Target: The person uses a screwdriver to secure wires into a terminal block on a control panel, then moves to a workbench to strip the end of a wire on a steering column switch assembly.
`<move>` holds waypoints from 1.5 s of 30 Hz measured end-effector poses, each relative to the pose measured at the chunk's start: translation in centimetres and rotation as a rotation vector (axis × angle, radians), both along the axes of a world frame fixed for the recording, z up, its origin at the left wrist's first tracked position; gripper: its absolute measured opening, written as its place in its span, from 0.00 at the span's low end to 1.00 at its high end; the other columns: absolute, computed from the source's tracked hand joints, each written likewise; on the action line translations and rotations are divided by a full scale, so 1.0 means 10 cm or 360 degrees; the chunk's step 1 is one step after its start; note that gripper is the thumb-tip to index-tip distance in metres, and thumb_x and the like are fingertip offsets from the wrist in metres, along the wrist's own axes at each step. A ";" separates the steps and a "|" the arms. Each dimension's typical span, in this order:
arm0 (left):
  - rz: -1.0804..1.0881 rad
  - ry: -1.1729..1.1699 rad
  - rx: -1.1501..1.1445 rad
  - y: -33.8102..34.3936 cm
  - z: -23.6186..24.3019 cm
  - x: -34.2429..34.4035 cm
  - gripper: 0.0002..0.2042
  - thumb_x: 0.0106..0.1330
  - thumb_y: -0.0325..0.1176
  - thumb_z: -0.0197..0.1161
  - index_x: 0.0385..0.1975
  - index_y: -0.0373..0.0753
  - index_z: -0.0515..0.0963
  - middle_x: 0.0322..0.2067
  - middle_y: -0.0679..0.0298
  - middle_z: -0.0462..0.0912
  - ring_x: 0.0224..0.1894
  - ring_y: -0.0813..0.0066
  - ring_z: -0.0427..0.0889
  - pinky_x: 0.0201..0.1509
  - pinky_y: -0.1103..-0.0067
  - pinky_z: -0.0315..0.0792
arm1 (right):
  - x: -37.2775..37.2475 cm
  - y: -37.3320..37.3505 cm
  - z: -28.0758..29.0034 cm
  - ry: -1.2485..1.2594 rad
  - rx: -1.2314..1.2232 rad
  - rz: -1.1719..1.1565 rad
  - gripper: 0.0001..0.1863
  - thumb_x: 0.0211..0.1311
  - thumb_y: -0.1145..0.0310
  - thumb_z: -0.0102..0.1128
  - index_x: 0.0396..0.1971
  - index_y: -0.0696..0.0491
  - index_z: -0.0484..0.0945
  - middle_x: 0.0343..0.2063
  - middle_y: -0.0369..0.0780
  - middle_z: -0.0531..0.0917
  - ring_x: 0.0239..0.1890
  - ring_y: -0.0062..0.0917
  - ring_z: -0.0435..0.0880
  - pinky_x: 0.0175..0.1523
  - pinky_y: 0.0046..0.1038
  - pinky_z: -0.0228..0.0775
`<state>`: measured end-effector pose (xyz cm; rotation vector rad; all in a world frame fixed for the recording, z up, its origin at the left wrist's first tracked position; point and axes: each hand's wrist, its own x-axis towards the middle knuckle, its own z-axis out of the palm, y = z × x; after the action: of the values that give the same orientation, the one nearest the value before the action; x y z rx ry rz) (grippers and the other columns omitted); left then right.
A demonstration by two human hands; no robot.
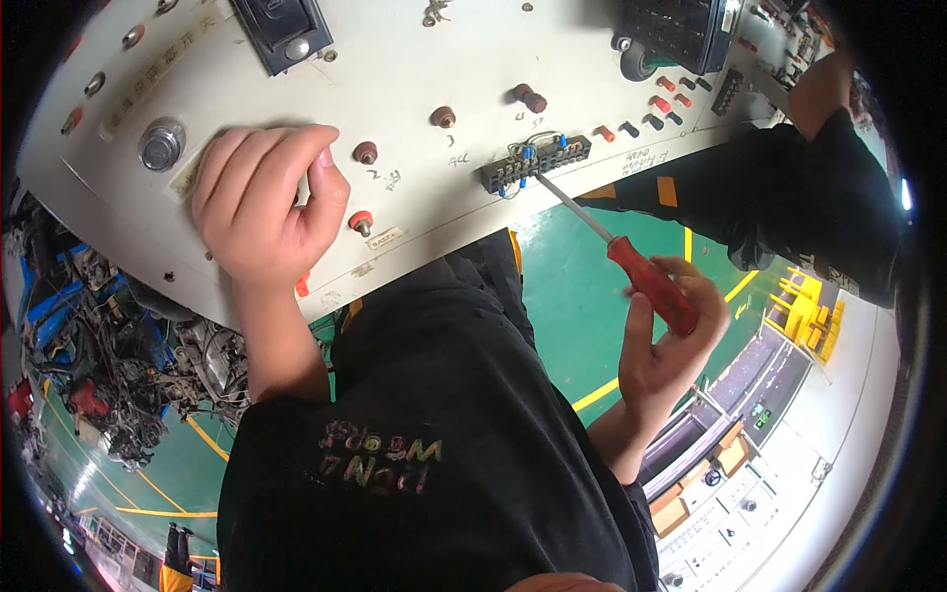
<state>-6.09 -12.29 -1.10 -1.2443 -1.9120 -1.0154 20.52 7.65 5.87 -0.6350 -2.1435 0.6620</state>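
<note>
In my right hand [663, 345] is a screwdriver [646, 276] with a red handle and a bare metal shank. Its tip meets the front side of a black terminal block [538, 163] on the white panel [434, 212]. Blue-ended wires [528, 153] sit in the block's slots. Loosely curled, my left hand [271, 202] rests on the panel, fingers together and thumb near the forefinger, with nothing visible in it. Beside it are a round metal button [162, 144] and a red-based toggle switch [362, 223].
Dark red knobs [443, 117] and red and black sockets [654, 121] stud the panel. A black box-like device [681, 35] stands at the far right. Another person's hand [822, 94] and dark sleeve are at right. Engine parts and wiring [109, 345] lie at left, above green floor [572, 296].
</note>
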 end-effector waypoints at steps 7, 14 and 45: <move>0.0011 0.0018 -0.0073 -0.02 0.00 0.00 0.05 0.56 0.22 0.66 0.31 0.37 0.85 0.26 0.63 0.84 0.27 0.65 0.81 0.31 0.74 0.74 | -0.07 0.03 -0.06 -0.0088 0.0077 -0.0044 0.22 0.59 0.62 0.81 0.43 0.58 0.78 0.33 0.43 0.88 0.32 0.30 0.90 0.36 0.26 0.83; 0.0020 0.0031 -0.0115 -0.02 0.02 0.03 0.06 0.56 0.22 0.66 0.31 0.38 0.85 0.26 0.64 0.85 0.26 0.65 0.81 0.32 0.73 0.73 | 0.21 0.02 -0.02 -0.0657 -0.0027 -0.0165 0.23 0.61 0.65 0.78 0.48 0.60 0.76 0.37 0.47 0.88 0.36 0.34 0.91 0.38 0.26 0.83; -0.0395 -0.0623 0.0339 0.04 0.03 0.68 0.07 0.56 0.21 0.66 0.34 0.35 0.84 0.27 0.63 0.82 0.25 0.67 0.80 0.31 0.74 0.74 | 0.28 0.01 -0.05 -0.0722 0.0164 0.0125 0.20 0.62 0.71 0.73 0.50 0.58 0.74 0.49 0.53 0.85 0.39 0.32 0.91 0.47 0.31 0.85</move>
<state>0.72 -11.92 -0.81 -1.2468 -1.8923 -1.6497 23.33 7.75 5.40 -0.6978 -2.6145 0.4757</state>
